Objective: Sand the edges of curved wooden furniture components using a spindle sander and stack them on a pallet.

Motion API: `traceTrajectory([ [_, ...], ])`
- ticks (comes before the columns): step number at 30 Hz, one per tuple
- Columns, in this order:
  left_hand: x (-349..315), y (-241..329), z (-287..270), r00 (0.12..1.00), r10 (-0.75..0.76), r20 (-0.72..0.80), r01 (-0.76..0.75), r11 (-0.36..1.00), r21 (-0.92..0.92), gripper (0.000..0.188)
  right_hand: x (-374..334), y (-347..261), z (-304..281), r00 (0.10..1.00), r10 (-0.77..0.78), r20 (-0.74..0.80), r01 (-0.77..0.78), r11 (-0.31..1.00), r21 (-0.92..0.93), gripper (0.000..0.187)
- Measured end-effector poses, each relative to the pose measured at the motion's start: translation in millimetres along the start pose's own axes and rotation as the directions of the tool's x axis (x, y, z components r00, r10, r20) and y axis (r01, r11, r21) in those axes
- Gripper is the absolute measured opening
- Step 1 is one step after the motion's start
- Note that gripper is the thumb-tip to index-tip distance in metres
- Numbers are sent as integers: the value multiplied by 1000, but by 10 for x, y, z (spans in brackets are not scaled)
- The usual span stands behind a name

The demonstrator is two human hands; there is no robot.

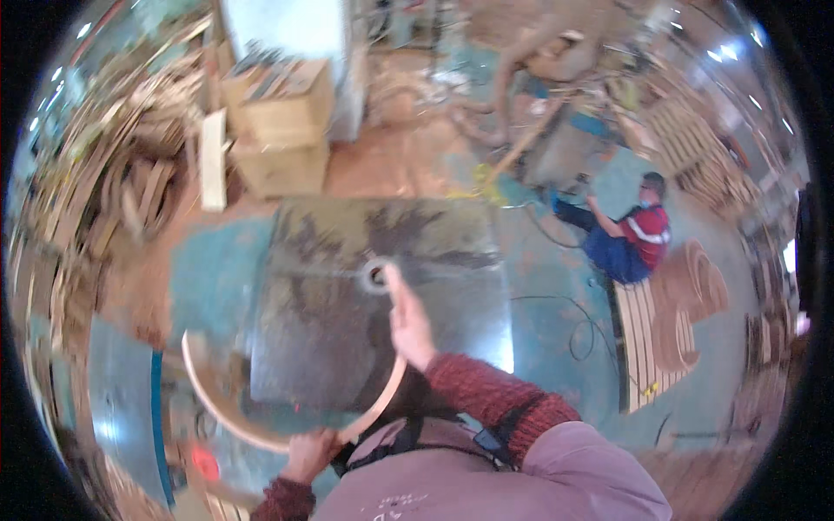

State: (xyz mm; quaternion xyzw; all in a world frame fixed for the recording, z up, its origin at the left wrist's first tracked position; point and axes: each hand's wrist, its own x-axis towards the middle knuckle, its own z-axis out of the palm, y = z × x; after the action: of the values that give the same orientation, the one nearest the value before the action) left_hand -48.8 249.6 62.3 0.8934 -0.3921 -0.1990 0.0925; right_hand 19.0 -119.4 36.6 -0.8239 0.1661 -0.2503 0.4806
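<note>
A curved strip of pale wood [224, 415], bent in a wide arc, spans both my hands. Low in the picture, my left hand [313, 453] is closed round the bottom of the arc, off the near edge of a dark metal table [321, 347]. My right hand [410, 328] is closed on the strip's right side, over the table. The strip's right end lies at a round metal ring with a dark opening [375, 275] in the tabletop; blur hides whether they touch. The arc's left end sticks out free, past the table's left side.
Cardboard boxes [282, 130] stand beyond the table at the left, near heaps of scrap wood [130, 182]. To the right sits another person [638, 230] in a red top, beside curved brown wooden pieces [686, 295] on a slatted pallet [638, 334]. A dark cable [591, 326] loops across the floor.
</note>
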Motion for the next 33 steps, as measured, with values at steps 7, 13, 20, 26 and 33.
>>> traceTrajectory([
  [7,-187,154,-578,997,61,-51,-59,997,42,28,13,-229,-467,956,274,102,-292,912,289,61],
  [13,231,-39,-1259,981,-75,-177,10,939,-344,33,1,-708,-848,1000,10,10,-12,974,227,62],
  [20,1145,1193,-2598,805,-362,-471,-158,634,-757,52,-514,-984,-1111,916,-334,223,310,941,134,89],
  [26,1433,2525,-2976,665,-246,-705,-667,230,-709,51,-628,-495,-1769,830,-485,-276,430,871,-237,108],
  [33,1679,2555,-2719,972,15,-233,-200,-456,-867,42,-1378,-264,-2773,763,-230,-604,30,946,-322,86],
])
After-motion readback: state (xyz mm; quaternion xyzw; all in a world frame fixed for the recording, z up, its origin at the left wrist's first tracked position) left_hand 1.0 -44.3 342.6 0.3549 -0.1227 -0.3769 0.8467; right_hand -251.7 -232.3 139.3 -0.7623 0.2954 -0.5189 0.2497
